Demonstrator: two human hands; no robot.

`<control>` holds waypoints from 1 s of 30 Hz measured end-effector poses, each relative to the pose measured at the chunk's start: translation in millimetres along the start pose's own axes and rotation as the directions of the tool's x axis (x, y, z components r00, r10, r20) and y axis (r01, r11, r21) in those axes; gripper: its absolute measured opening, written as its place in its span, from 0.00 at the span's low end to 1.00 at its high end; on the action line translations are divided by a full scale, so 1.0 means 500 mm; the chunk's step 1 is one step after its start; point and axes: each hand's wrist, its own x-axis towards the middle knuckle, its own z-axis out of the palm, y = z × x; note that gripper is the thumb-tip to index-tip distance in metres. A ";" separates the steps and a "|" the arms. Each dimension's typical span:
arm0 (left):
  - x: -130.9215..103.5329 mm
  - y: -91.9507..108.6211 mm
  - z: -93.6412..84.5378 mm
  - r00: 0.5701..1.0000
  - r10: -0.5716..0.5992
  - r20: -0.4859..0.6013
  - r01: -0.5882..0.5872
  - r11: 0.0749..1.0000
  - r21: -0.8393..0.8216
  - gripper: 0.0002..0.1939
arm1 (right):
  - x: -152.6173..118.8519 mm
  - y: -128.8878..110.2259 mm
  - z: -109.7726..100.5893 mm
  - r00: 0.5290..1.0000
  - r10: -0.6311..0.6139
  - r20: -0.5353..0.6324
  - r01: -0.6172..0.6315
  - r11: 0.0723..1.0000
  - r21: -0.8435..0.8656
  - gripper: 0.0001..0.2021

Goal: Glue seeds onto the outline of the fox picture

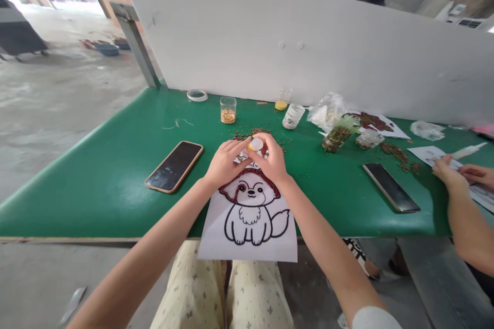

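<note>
Both of my hands meet above the top of a paper sheet [211,239] with a black-outlined animal drawing. Between the fingers of my left hand [227,163] and my right hand [272,157] is a small white-and-yellow container [255,144], its exact kind partly hidden. Dark red grains [266,176] cover part of the animal's head and one eye patch; the body is bare white paper. Loose brown and reddish grains [259,131] lie on the green table just beyond my hands. The sheet's lower part hangs past the table's front edge.
A phone [174,166] lies left of my arms, another phone [390,187] to the right. Behind stand a cup of yellow kernels [228,111], a clear cup [293,116] and a tipped jar of green grains [339,133]. At far right another person's hands [450,172] work on paper.
</note>
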 end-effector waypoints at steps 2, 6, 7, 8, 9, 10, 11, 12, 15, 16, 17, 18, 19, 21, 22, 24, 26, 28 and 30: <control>0.000 0.000 0.003 0.999 -0.035 -0.002 0.035 0.999 -0.011 0.18 | -0.003 -0.007 0.001 1.000 -0.007 0.007 0.007 1.000 0.018 0.17; 0.001 0.012 -0.011 0.995 -0.098 -0.024 0.094 0.986 -0.135 0.12 | -0.007 -0.022 0.008 0.996 -0.056 0.071 0.052 0.997 0.058 0.14; 0.002 0.017 -0.017 0.995 -0.099 -0.030 0.092 0.979 -0.185 0.12 | -0.007 -0.026 0.009 0.996 -0.039 0.076 0.033 0.996 0.082 0.14; 0.003 0.021 -0.023 0.995 -0.096 -0.029 0.087 0.969 -0.230 0.11 | -0.008 -0.029 0.010 0.997 -0.009 0.076 0.001 0.994 0.108 0.15; 0.004 0.025 -0.028 0.994 -0.103 -0.029 0.092 0.963 -0.255 0.11 | -0.008 -0.032 0.010 0.997 0.028 0.072 -0.037 0.991 0.129 0.15; 0.005 0.029 -0.032 0.994 -0.110 -0.016 0.102 0.959 -0.263 0.11 | -0.008 -0.034 0.010 0.995 0.065 0.070 -0.074 0.987 0.141 0.16; 0.005 0.031 -0.035 0.993 -0.119 0.000 0.115 0.958 -0.263 0.11 | -0.008 -0.035 0.009 0.993 0.096 0.070 -0.106 0.984 0.144 0.17; 0.006 0.033 -0.036 0.991 -0.130 0.013 0.129 0.956 -0.262 0.11 | -0.008 -0.035 0.008 0.990 0.119 0.073 -0.129 0.982 0.140 0.18; 0.007 0.032 -0.037 0.982 -0.186 0.027 0.185 0.939 -0.290 0.11 | -0.006 -0.033 0.005 0.992 0.111 0.062 -0.118 0.986 0.120 0.17; 0.008 0.030 -0.037 0.976 -0.217 0.036 0.216 0.920 -0.326 0.11 | -0.004 -0.031 0.006 0.995 0.085 0.054 -0.091 0.987 0.129 0.17; 0.009 0.028 -0.038 0.965 -0.255 0.056 0.257 0.889 -0.378 0.11 | -0.003 -0.030 0.006 0.997 0.055 0.056 -0.063 0.987 0.149 0.17; 0.011 0.027 -0.040 0.951 -0.295 0.091 0.304 0.844 -0.442 0.12 | -0.001 -0.029 0.007 0.997 0.029 0.073 -0.042 0.983 0.180 0.19; 0.012 0.026 -0.042 0.933 -0.333 0.140 0.355 0.779 -0.517 0.12 | 0.000 -0.028 0.009 0.994 0.015 0.108 -0.039 0.974 0.222 0.22; 0.015 0.027 -0.047 0.896 -0.376 0.237 0.436 0.637 -0.635 0.14 | 0.001 -0.026 0.011 0.971 0.036 0.238 -0.114 0.940 0.323 0.26; 0.016 0.029 -0.050 0.881 -0.382 0.281 0.464 0.577 -0.672 0.15 | 0.000 -0.026 0.012 0.947 0.061 0.315 -0.180 0.914 0.364 0.27; 0.016 0.036 -0.057 0.859 -0.365 0.358 0.504 0.490 -0.711 0.17 | -0.006 -0.026 0.012 0.892 0.112 0.439 -0.315 0.850 0.423 0.28; 0.012 0.046 -0.064 0.844 -0.333 0.420 0.533 0.435 -0.726 0.19 | -0.014 -0.031 0.011 0.856 0.147 0.496 -0.408 0.783 0.470 0.28; 0.006 0.055 -0.069 0.832 -0.316 0.455 0.552 0.405 -0.729 0.19 | -0.025 -0.038 0.009 0.845 0.158 0.511 -0.452 0.722 0.524 0.27; 0.000 0.061 -0.071 0.825 -0.320 0.466 0.563 0.393 -0.727 0.19 | -0.035 -0.047 0.008 0.841 0.159 0.517 -0.476 0.671 0.569 0.26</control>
